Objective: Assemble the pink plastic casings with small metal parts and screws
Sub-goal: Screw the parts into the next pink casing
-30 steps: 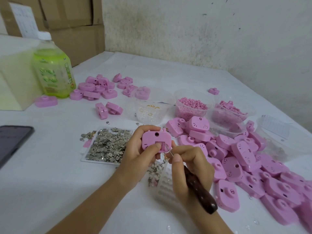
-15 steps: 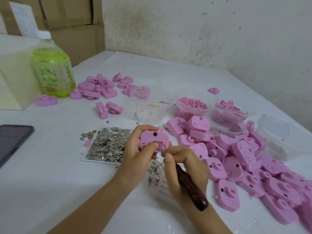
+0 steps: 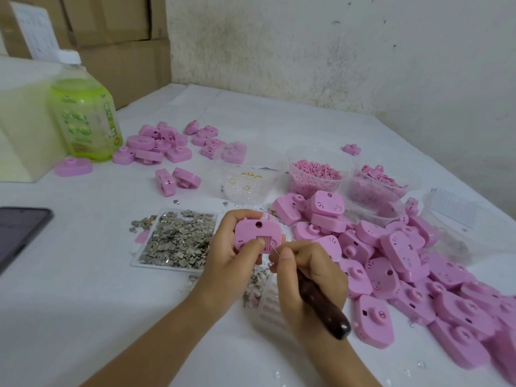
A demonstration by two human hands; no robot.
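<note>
One rounded pink plastic casing (image 3: 258, 237) is gripped by the left hand (image 3: 231, 258), just right of the white tray of silvery metal parts (image 3: 164, 267), with the thumb at its square recess. The dark wooden-handled pick (image 3: 321, 305), pinched by the right hand (image 3: 310, 277), should be guided gently, the casing kept steady.

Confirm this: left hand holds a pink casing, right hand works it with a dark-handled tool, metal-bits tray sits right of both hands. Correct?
No. The head view shows the metal-bits tray left of the left hand and right hand; the rest holds.
</note>
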